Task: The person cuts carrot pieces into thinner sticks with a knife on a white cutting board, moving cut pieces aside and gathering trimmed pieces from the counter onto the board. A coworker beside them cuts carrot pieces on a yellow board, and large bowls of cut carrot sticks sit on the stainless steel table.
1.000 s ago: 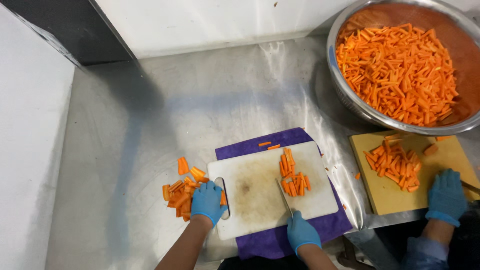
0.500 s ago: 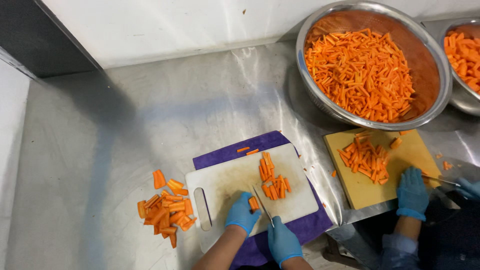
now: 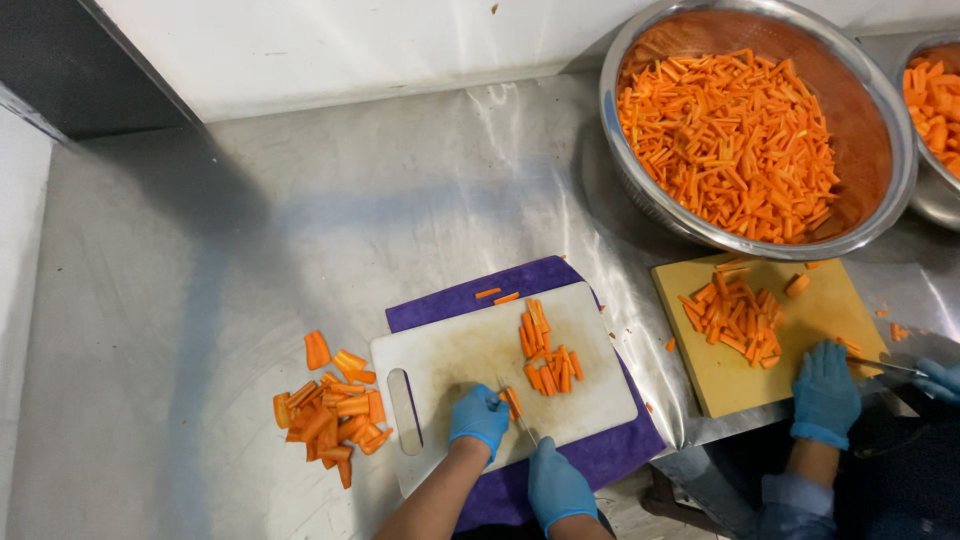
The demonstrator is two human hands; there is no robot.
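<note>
My left hand (image 3: 479, 418), in a blue glove, presses a carrot piece (image 3: 513, 402) onto the white cutting board (image 3: 450, 355). My right hand (image 3: 556, 485), also gloved in blue, grips a knife (image 3: 521, 415) whose blade lies against that piece. A small heap of cut carrot sticks (image 3: 546, 355) lies on the board just right of the blade. The board rests on a purple cloth (image 3: 600, 455). Uncut carrot chunks (image 3: 333, 412) are piled on the steel table to the left of the board.
A large steel bowl (image 3: 870, 215) full of carrot sticks stands at the back right, a second bowl (image 3: 935, 195) beside it. A co-worker's gloved hand (image 3: 824, 392) rests on a yellow board (image 3: 825, 310) with carrot sticks; their other hand (image 3: 938, 378) holds a knife.
My left hand has left the carrot pile beside the board and come onto the board with a piece. My right hand has brought the knife to it. The view shifted left.
</note>
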